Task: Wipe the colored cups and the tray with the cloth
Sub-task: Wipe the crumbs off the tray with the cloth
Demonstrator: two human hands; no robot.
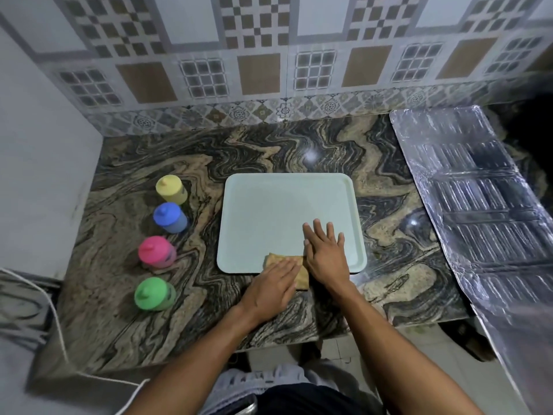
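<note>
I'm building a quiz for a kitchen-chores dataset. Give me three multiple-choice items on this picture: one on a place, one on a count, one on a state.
1. Where does the tan folded cloth lie?
A. Across the near rim of the pale rectangular plastic tray, under the left hand
B. Draped over the green cup
C. Inside a sink

2. How many coloured lidded plastic cups stand left of the tray?
A. Two
B. Three
C. Four

3. How is the right hand?
A. Curled round a cup
B. Flat on the tray, fingers straight
C. Raised in the air

Answers:
1 A, the cloth shows between the hands at the tray's near rim.
2 C, the yellow cup, blue cup, pink cup and green cup stand in a row.
3 B, its palm lies on the tray with the fingers spread.
</note>
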